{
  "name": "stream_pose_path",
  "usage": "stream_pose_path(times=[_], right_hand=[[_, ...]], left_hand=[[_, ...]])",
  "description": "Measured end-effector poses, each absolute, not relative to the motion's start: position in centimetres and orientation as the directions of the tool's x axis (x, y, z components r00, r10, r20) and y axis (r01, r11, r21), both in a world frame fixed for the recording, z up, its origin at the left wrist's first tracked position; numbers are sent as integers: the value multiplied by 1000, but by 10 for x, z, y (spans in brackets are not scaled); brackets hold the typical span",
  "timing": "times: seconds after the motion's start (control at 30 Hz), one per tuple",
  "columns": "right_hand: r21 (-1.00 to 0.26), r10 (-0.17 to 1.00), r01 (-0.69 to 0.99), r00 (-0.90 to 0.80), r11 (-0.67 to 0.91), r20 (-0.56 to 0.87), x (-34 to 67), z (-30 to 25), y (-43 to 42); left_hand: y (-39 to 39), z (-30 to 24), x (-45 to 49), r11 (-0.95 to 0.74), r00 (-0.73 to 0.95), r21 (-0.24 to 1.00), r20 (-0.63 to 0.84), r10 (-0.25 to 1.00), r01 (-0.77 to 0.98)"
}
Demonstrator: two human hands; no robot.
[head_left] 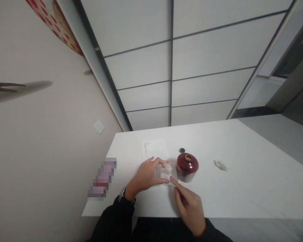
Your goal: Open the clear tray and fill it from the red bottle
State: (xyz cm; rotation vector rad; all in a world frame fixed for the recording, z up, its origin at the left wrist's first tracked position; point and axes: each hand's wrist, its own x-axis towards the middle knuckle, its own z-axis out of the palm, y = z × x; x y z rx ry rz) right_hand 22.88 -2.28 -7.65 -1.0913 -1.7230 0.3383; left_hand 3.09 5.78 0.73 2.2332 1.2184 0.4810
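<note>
On the white table, my left hand point(147, 174) curves around a small clear plastic tray point(158, 172), its thumb along the near side and fingers on the far side. Inside the tray sits a pale, rounded lump point(168, 168), too small to name for certain. My right hand point(192, 204) reaches in from the near right, index finger stretched out with its tip at the tray's near right part. Its other fingers are curled, and nothing shows in them. Just right of the tray stands a round pot point(187, 163) with a dark red, glossy top and a hole showing orange.
A small black cap point(182, 150) lies behind the pot. Beyond my left hand is a thin white sheet point(156, 147). A crumpled whitish tissue point(221, 165) rests to the right, and a blurred-out pinkish item point(102, 178) at the left edge. White panelled doors point(146, 74) rise behind the table.
</note>
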Motion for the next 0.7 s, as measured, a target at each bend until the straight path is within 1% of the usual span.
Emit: stream_pose_path(times=[0.2, 0.37, 0.5, 0.6, 0.7], right_hand=[[-678, 805, 501, -65, 538, 590, 229, -77, -24], [-685, 816, 508, -64, 522, 574, 229, -76, -24], [-684, 815, 504, -71, 527, 576, 229, -76, -23], [-678, 809, 504, -77, 536, 582, 229, -75, -23], [-675, 809, 508, -77, 535, 582, 229, -74, -23]], left_hand=[[58, 7, 31, -431, 526, 631, 43, 849, 645], [57, 12, 32, -417, 506, 667, 69, 860, 618], [55, 22, 35, -423, 495, 701, 115, 861, 574], [54, 28, 41, -422, 509, 754, 136, 850, 504], [54, 33, 48, -400, 464, 788, 165, 870, 469]])
